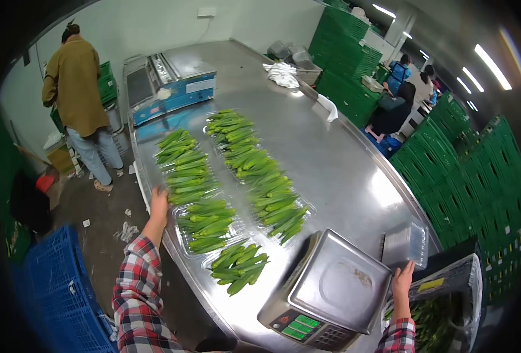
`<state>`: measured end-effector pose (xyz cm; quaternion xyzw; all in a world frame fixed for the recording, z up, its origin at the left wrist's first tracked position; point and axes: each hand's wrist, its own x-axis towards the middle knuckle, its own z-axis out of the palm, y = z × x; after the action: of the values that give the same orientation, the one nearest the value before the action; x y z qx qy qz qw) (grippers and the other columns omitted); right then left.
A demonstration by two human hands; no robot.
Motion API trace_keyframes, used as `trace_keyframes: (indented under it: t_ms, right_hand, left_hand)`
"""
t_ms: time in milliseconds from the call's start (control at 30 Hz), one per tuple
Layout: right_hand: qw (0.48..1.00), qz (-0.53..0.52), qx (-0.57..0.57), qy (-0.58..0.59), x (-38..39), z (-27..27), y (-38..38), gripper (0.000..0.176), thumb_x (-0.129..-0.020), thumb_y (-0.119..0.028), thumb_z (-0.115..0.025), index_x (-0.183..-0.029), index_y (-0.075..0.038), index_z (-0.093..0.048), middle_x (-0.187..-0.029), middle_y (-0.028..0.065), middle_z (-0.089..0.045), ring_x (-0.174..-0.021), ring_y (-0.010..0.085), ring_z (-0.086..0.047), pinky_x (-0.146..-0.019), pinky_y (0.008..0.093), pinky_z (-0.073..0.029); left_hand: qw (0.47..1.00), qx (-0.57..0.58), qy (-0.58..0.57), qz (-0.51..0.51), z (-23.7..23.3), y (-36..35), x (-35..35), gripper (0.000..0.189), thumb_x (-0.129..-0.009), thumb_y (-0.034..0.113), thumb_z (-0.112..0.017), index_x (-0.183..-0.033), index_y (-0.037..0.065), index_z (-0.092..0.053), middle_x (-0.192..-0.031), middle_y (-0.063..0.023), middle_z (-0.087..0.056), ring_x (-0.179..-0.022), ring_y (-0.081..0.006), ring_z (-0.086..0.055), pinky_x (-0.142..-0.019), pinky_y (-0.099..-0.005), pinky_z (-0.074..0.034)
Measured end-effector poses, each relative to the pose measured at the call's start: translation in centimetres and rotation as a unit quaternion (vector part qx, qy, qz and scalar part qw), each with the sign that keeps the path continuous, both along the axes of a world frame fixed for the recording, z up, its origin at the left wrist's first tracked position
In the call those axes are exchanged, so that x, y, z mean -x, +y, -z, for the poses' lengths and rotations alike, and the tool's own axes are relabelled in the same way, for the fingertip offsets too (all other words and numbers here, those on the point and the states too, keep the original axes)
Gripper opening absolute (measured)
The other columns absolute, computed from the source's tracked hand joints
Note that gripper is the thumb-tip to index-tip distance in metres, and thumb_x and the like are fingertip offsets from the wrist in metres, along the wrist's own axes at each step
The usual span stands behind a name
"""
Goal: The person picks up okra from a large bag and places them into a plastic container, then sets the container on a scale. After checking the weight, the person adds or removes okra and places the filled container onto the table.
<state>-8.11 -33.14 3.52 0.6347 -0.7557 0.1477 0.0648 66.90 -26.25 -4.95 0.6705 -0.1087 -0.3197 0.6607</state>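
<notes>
Okra pods (207, 220) lie in clear plastic trays in two rows on the steel table, tips pointing sideways. My left hand (159, 203) is at the table's left edge, beside the left row, its fingers extended against the tray side. My right hand (402, 281) reaches to a stack of clear plastic trays (400, 246) at the right, its thumb and fingers closed on the near corner. Between my arms stands a digital scale (340, 279) with a bare steel pan and lit green displays. A nearer bunch of okra (239, 267) lies left of the scale.
A blue-and-silver wrapping machine (175, 88) stands at the far left of the steel table (331, 159). White cloths (282, 75) lie near the far right edge. Green crates (458, 170) are stacked right; a blue crate (57, 288) stands left. Several people work beyond, one person (78, 88) at left.
</notes>
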Motion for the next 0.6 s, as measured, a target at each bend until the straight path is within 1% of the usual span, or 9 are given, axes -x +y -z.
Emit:
trace_keyframes:
  t_ms: [33, 133, 167, 267, 300, 400, 433, 533, 600]
  right_hand:
    - [0.999, -0.008, 0.037, 0.031, -0.3, 0.2, 0.0, 0.055, -0.083, -0.013, -0.053, -0.130, 0.005, -0.030, -0.131, 0.0264, -0.036, -0.118, 0.0403, -0.038, -0.098, 0.0415, -0.032]
    - [0.993, 0.056, 0.009, 0.103, -2.0, -2.6, -0.1, 0.052, -0.082, -0.014, -0.054, -0.127, 0.005, -0.034, -0.125, 0.0253, -0.042, -0.112, 0.0388, -0.044, -0.094, 0.0420, -0.035]
    - [0.988, 0.029, 0.073, 0.136, -0.8, -1.8, -0.5, 0.046, -0.083, -0.016, -0.054, -0.122, 0.005, -0.042, -0.118, 0.0235, -0.048, -0.107, 0.0367, -0.047, -0.091, 0.0423, -0.037]
    - [0.992, -0.012, 0.022, 0.120, 2.3, -0.8, -2.3, 0.040, -0.083, -0.017, -0.053, -0.117, 0.004, -0.047, -0.114, 0.0217, -0.051, -0.105, 0.0362, -0.048, -0.090, 0.0423, -0.037]
    - [0.991, -0.007, 0.014, 0.131, 1.0, -1.8, -2.2, 0.035, -0.084, -0.018, -0.052, -0.112, 0.003, -0.051, -0.108, 0.0197, -0.054, -0.101, 0.0357, -0.049, -0.088, 0.0424, -0.039]
    - [0.990, 0.034, -0.057, 0.122, -0.5, -3.5, -2.7, 0.035, -0.082, -0.017, -0.053, -0.112, 0.002, -0.051, -0.106, 0.0199, -0.055, -0.101, 0.0369, -0.049, -0.088, 0.0423, -0.039]
    - [0.991, 0.030, -0.046, 0.122, -0.4, -3.4, -2.7, 0.034, -0.080, -0.015, -0.054, -0.110, 0.001, -0.052, -0.105, 0.0199, -0.054, -0.100, 0.0371, -0.049, -0.087, 0.0428, -0.040]
    - [0.990, 0.029, -0.045, 0.129, -1.7, -4.0, -2.1, 0.037, -0.078, -0.015, -0.056, -0.110, 0.002, -0.051, -0.107, 0.0204, -0.053, -0.101, 0.0374, -0.049, -0.087, 0.0432, -0.040]
    - [0.990, 0.023, -0.037, 0.131, -1.4, -3.7, -2.1, 0.037, -0.076, -0.014, -0.058, -0.109, 0.002, -0.051, -0.106, 0.0196, -0.054, -0.100, 0.0373, -0.049, -0.087, 0.0432, -0.040]
  left_hand:
    - [1.000, -0.008, -0.005, 0.007, -0.6, 0.4, 0.3, 0.050, -0.081, 0.015, -0.047, -0.129, 0.006, -0.035, -0.090, -0.0055, -0.051, -0.073, -0.0123, -0.049, -0.059, -0.0238, -0.043]
    - [1.000, 0.002, -0.025, -0.008, 0.6, 0.5, -0.3, 0.049, -0.082, 0.015, -0.045, -0.129, 0.004, -0.035, -0.083, -0.0038, -0.049, -0.070, -0.0116, -0.048, -0.059, -0.0231, -0.043]
    - [0.999, -0.009, -0.049, -0.010, 0.9, 0.6, -0.3, 0.049, -0.083, 0.015, -0.044, -0.128, 0.002, -0.035, -0.083, -0.0048, -0.051, -0.071, -0.0120, -0.050, -0.061, -0.0245, -0.044]
    - [0.961, -0.114, -0.250, -0.015, 3.3, 0.7, -1.6, 0.047, -0.083, 0.015, -0.044, -0.127, 0.000, -0.038, -0.083, -0.0058, -0.054, -0.076, -0.0124, -0.051, -0.063, -0.0255, -0.045]
    - [0.969, -0.096, -0.228, -0.029, 3.6, 0.7, -1.4, 0.045, -0.083, 0.015, -0.047, -0.124, -0.001, -0.041, -0.083, -0.0083, -0.056, -0.073, -0.0137, -0.054, -0.057, -0.0264, -0.046]
    - [0.991, -0.085, -0.099, -0.006, -0.6, 1.1, 1.0, 0.040, -0.084, 0.016, -0.051, -0.120, 0.001, -0.044, -0.075, -0.0059, -0.054, -0.059, -0.0119, -0.053, -0.048, -0.0247, -0.042]
    - [0.993, -0.066, -0.095, 0.006, 0.8, 0.8, 0.2, 0.036, -0.084, 0.017, -0.052, -0.115, -0.001, -0.047, -0.071, -0.0067, -0.055, -0.052, -0.0133, -0.053, -0.041, -0.0256, -0.040]
    - [0.994, -0.082, -0.072, 0.023, 2.0, 0.0, -0.9, 0.034, -0.085, 0.018, -0.050, -0.112, -0.002, -0.048, -0.072, -0.0074, -0.054, -0.050, -0.0140, -0.053, -0.039, -0.0254, -0.040]
    - [0.993, -0.088, -0.083, 0.009, 2.1, -0.5, -1.4, 0.031, -0.086, 0.019, -0.049, -0.108, -0.002, -0.049, -0.072, -0.0077, -0.053, -0.048, -0.0144, -0.052, -0.039, -0.0256, -0.041]
